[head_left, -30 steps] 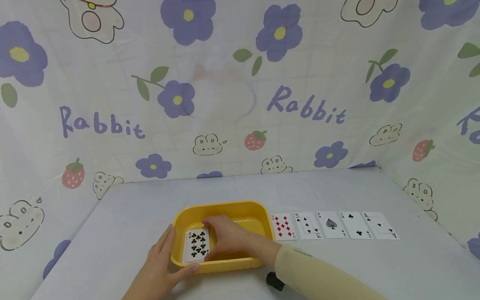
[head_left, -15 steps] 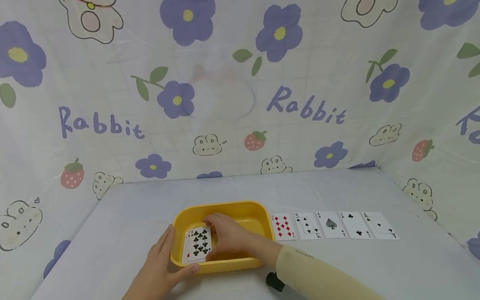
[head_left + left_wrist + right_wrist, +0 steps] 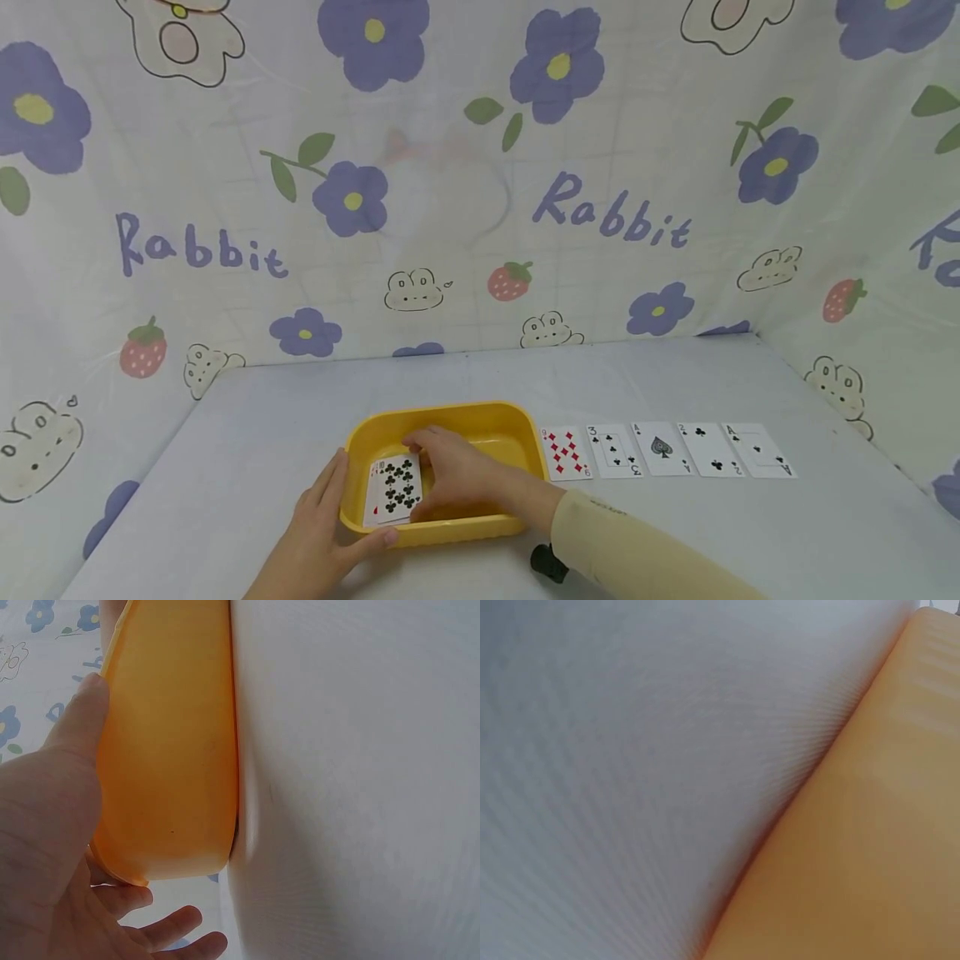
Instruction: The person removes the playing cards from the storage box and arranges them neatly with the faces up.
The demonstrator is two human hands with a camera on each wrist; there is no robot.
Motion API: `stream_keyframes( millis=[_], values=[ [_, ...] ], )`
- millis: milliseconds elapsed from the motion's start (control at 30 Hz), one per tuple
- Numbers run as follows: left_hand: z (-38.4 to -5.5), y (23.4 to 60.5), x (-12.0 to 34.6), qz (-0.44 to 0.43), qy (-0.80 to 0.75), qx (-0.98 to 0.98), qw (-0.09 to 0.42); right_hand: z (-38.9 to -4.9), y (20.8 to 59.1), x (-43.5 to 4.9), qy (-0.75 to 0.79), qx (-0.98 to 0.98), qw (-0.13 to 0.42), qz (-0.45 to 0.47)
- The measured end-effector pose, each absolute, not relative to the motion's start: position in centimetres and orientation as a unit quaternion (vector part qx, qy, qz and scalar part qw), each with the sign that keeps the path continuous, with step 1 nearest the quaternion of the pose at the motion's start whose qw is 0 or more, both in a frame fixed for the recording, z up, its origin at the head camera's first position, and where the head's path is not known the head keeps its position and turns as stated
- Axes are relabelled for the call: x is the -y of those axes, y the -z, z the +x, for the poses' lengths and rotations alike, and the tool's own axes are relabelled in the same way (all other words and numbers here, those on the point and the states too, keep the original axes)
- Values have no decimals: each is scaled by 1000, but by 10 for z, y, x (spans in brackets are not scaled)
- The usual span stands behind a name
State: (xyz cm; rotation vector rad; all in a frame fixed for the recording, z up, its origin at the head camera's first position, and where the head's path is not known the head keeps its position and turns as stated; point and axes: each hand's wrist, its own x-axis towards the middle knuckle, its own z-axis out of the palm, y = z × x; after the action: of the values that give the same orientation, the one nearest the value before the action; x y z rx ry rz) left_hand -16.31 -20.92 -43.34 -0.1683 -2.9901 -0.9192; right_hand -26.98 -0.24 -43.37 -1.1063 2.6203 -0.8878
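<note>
A yellow plastic tray stands on the white table. Inside its left end lies a small stack of playing cards with the ten of clubs face up on top, slightly turned over a red-marked card. My right hand reaches into the tray and holds the ten of clubs at its right side, thumb at the near end and fingers at the far end. My left hand holds the tray's near left corner, thumb against the near wall and fingers round the left side; the outer fingers spread free.
A row of face-up cards lies right of the tray: nine of diamonds, three of clubs, ace of spades, two of clubs and another ace. A small black object sits by the right sleeve. Patterned cloth hangs behind.
The ten of clubs slid slightly right over the stack, baring a red-marked card, then shifted a little back left with my right hand. My left hand and the tray stay put.
</note>
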Motion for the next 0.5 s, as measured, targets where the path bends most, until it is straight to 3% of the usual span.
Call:
stream_keyframes(
  millis=[500],
  values=[
    [-164,435,207,-44,292,955,0,-269,432,2,300,-875,79,-372]
  ],
)
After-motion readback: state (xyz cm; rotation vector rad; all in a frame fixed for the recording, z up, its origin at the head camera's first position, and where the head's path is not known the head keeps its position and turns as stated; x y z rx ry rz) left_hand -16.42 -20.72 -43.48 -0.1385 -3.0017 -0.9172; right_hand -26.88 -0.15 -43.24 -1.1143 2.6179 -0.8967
